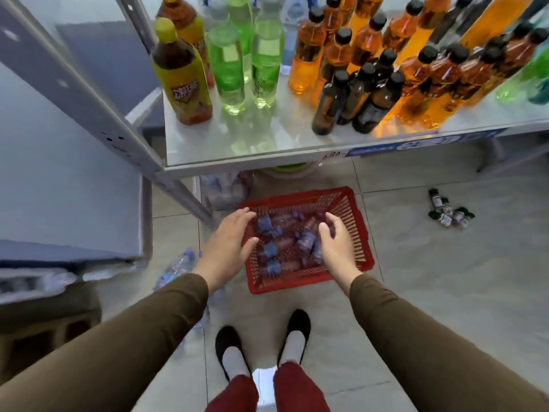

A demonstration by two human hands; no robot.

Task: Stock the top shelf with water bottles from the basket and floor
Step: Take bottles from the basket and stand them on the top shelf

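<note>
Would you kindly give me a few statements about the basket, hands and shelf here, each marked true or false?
1. The red basket sits on the floor. True.
2. The basket is empty. False: small water bottles lie inside.
3. The left hand holds a bottle. False: its fingers are open and empty.
4. The right hand is over the basket. True.
5. Green bottles stand on the shelf. True.

Tiled floor (416, 278): red basket (361, 233), loose water bottle (175, 267), small green-capped bottles (448, 214). Metal shelf (267, 144): upright drink bottles (341, 69).
</note>
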